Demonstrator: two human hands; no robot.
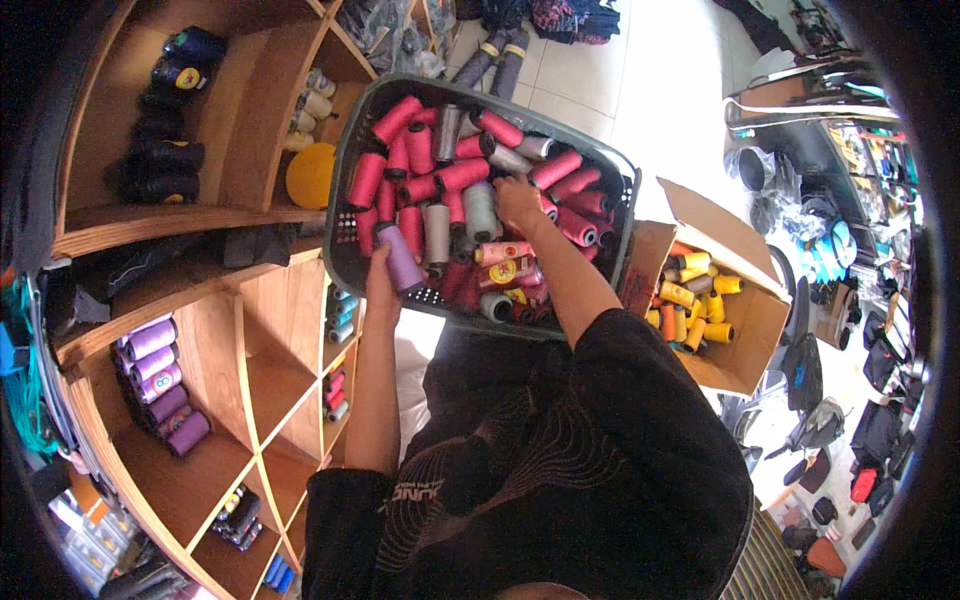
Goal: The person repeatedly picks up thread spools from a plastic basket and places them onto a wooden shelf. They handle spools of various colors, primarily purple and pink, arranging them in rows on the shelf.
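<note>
A dark plastic basket (pixel 353 110) full of thread spools stands in front of me. Most are pink spools (pixel 463 175), mixed with grey spools (pixel 480 208). At the basket's near left side, my left hand (pixel 380 280) is closed round a purple thread spool (pixel 400 258), held tilted over the rim. My right hand (pixel 517 203) reaches into the middle of the basket, its fingers curled down among the spools. What those fingers hold, if anything, is hidden. Close to its forearm lies a spool with a yellow and red label (pixel 505 272).
On the left, a wooden shelf unit (pixel 205 340) has compartments with purple spools (pixel 160 380) and black spools (pixel 170 160). A cardboard box (pixel 745 372) of yellow and orange spools (pixel 700 300) stands right of the basket. Bags and loose goods (pixel 860 440) crowd the far right.
</note>
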